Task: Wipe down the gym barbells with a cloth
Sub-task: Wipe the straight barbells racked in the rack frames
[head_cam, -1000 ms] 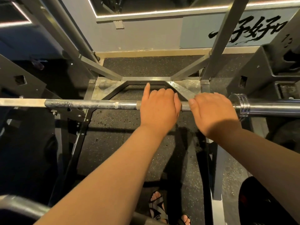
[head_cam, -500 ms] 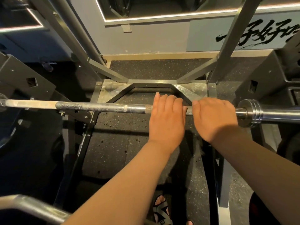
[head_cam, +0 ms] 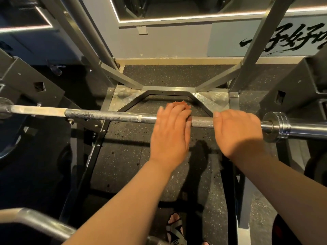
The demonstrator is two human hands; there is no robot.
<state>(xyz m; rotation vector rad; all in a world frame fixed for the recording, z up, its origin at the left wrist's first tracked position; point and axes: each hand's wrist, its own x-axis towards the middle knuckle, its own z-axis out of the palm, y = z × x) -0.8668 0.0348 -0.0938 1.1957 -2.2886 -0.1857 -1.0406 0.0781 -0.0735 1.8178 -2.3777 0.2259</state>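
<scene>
The right hand [head_cam: 238,131], right of centre, is curling its fingers over the barbell [head_cam: 106,114], probably to steady it. The left hand [head_cam: 169,133], at centre, is pressing flat with straight, closed-up fingers on a reddish cloth [head_cam: 179,104] that is peeking past its fingertips. The bar is lying across mid-frame in the rack [head_cam: 256,41], and its left stretch is looking dull, likely unwiped.

Black brush-script characters [head_cam: 299,35] on the blue-grey wall panel [head_cam: 226,41], partly behind a rack post [head_cam: 263,32], are unreadable.
</scene>
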